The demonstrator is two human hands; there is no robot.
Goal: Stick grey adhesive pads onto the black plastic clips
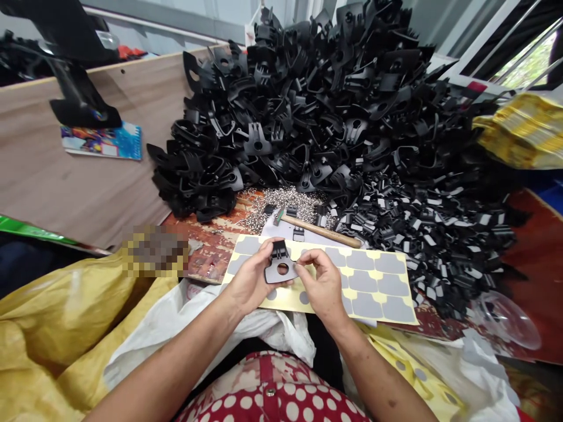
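My left hand (250, 281) grips a black plastic clip part (278, 251) over the sheet, its thumb on the left edge. The part's wide end bears a flat grey face with a round hole; its narrow end has hinge lugs. My right hand (324, 287) is closed, thumb and forefinger pinched at the right edge of that grey face. Whether these fingertips hold the plastic or a grey sticker on it is hard to see. Under both hands lies a yellow backing sheet (288, 299) with rows of grey stickers (364, 281).
Behind the sheet lie a wooden-handled hammer (323, 227) and a heap of small metal pieces (290, 199). A tall pile of black clip parts (308, 105) fills the back. Small black-and-white pieces (409, 228) are heaped right, near a clear plastic bowl (505, 321).
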